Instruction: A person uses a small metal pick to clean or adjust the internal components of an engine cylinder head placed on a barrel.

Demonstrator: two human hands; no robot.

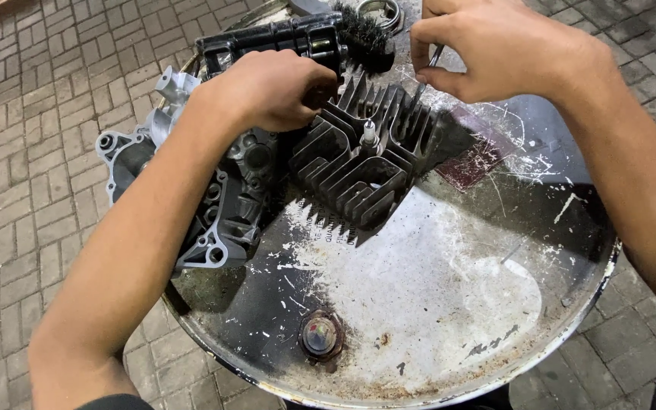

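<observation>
Plainly, several things could go wrong at this moment, judging from how the parts sit.

1. The finned engine head (362, 163) sits near the middle of the drum top (449, 304), tilted, with its spark plug (369, 134) pointing up. The left hand (267, 87), at about 11 o'clock from the head, has its fingers curled down onto the fins' far edge. If that grip eases, the head could rock on its uneven underside.

2. The right hand (495, 49), at about 1 o'clock, pinches a thin metal tool (430, 64) between narrow, closed fingertips; its tip goes down among the fins. A slip could drive the tip off a fin or toward the left hand's knuckles, which are near.

3. The fin edges look sharp, so sliding fingers may get cut.

4. The grey engine case (214, 197), at 9 o'clock, overhangs the drum's rim. A nudge from the left forearm could tip it onto the brick paving (32, 152).

5. The wire brush (362, 34) and metal ring (381, 11) lie at 12 o'clock near the rim and could be knocked off.
</observation>
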